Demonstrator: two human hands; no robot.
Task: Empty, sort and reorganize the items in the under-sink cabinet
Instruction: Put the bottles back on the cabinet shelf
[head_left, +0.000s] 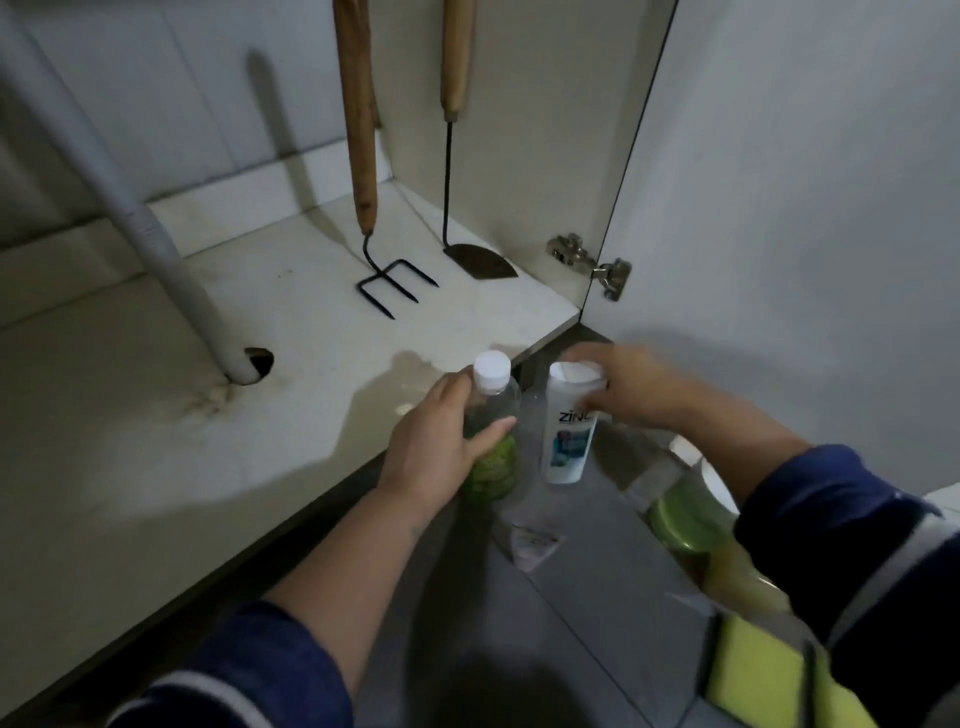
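Reaching in from the bottom edge, two arms in dark blue sleeves with pale stripes cross a grey tiled floor (566, 623) that is dim and partly in the person's own shadow. At the lower right a yellow sponge (753, 670) and a blurred clear bottle with green contents (685, 519) lie half hidden behind the right sleeve — their outlines are hard to make out. A small pale scrap (532, 543) lies on the tiles between the arms. The left hand (441, 447) is wrapped around a clear plastic bottle with a white cap and green contents (493, 415), thumb across its front, held just off the front edge of the cabinet. Beside it the right hand (639, 389) closes its fingers over the top of a white bottle printed ZINC (569, 441), its lettering partly covered. Beyond them the white cabinet floor (156, 415) is stained, with a wet-looking patch near the edge and a dark hole where a white drain pipe (156, 244) enters. Farther back a black three-pronged fork with a wooden handle (395, 286) and a flat black hoe blade on a wooden handle (478, 260) stand against the rear wall, their tops cut off. A metal hinge (592, 262) joins the open white door (805, 182).
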